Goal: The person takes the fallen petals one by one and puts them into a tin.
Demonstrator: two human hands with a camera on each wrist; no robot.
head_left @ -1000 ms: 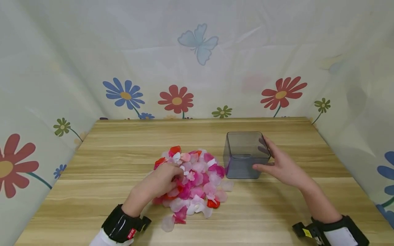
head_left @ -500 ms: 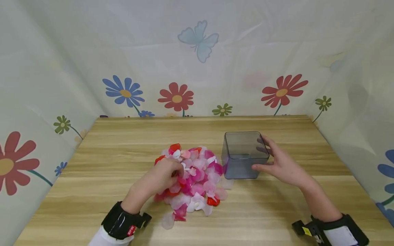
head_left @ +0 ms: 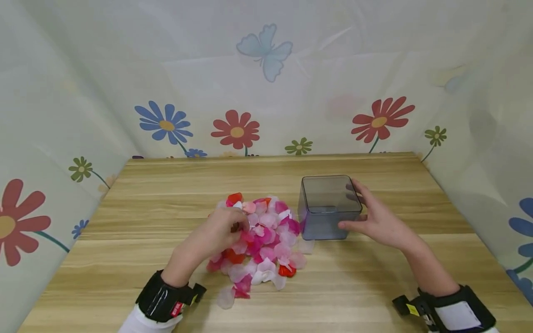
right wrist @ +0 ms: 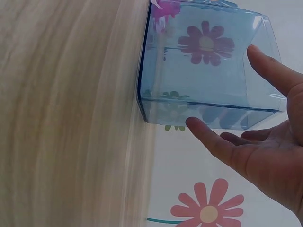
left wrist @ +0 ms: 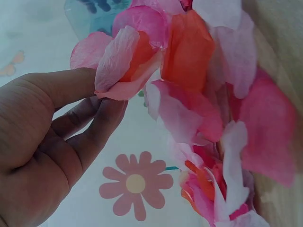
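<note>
In the head view, my left hand [head_left: 220, 226] is at the left side of a loose heap of artificial flower petals [head_left: 268, 236], pink, white and red. The left wrist view shows its thumb and fingertips pinching a few petals [left wrist: 118, 71] above the others. A square, see-through grey plastic box [head_left: 325, 226] stands just right of the heap. My right hand [head_left: 381, 224] holds this box at its right side, thumb on the front wall and fingers along the right wall. From the right wrist, the box [right wrist: 203, 80] looks bluish.
Everything rests on a wood-grain table [head_left: 354, 286]. A pale curtain [head_left: 187, 55] printed with flowers and a butterfly hangs around its back and sides. One pale petal [head_left: 226, 297] lies apart at the front of the heap, and another [head_left: 306, 246] lies near the box.
My left hand has drawn slightly up and back from the petals. The right hand stays at the box, which has barely shifted. The head view has moved a little.
</note>
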